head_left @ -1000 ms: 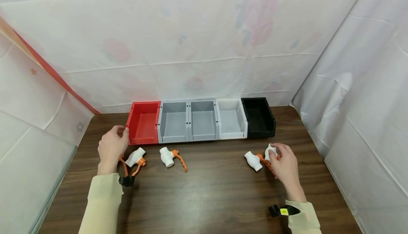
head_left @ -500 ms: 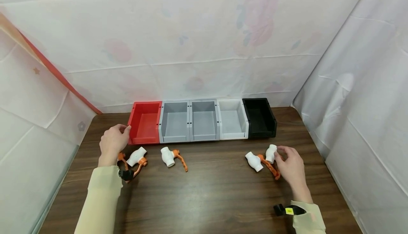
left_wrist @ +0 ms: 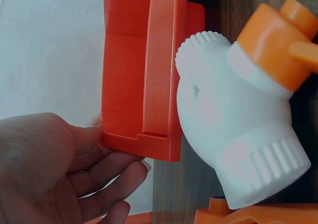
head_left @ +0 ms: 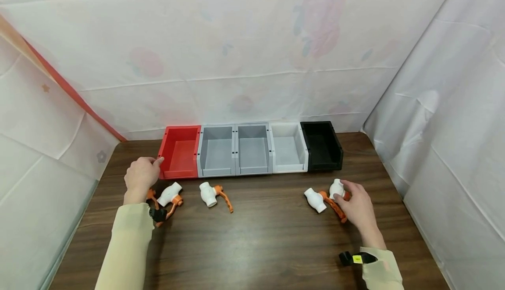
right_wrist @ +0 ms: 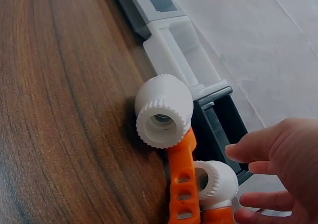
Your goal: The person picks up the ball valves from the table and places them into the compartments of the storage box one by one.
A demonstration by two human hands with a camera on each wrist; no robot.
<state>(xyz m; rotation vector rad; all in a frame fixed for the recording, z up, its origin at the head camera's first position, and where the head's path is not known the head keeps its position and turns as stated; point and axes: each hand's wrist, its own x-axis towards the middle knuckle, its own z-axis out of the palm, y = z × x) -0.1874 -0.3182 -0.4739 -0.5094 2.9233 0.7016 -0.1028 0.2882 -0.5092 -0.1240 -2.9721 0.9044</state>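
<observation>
My left hand point(head_left: 141, 177) touches the left side of the red bin point(head_left: 179, 154); in the left wrist view its thumb and fingers point(left_wrist: 117, 169) lie loosely at the bin's near end. Beside that hand lie a white valve point(head_left: 168, 194) with an orange handle and another orange handle point(head_left: 151, 195), partly covered by the wrist. My right hand point(head_left: 357, 204) is beside a white valve point(head_left: 336, 189), fingers spread; the right wrist view shows a gap between thumb and valve point(right_wrist: 223, 184). Left of it lies another white valve point(head_left: 315, 200) with an orange handle point(right_wrist: 184, 184).
Two grey bins point(head_left: 217, 152), a white bin point(head_left: 288, 149) and a black bin point(head_left: 322, 147) stand in a row right of the red one. Another white valve point(head_left: 208, 194) with an orange handle lies below the grey bins. Patterned cloth point(head_left: 252, 53) hangs behind the table.
My right hand has drawn slightly right from its place over the right-hand valve, which has shifted a little. My left hand stays at the red bin, nearly unmoved.
</observation>
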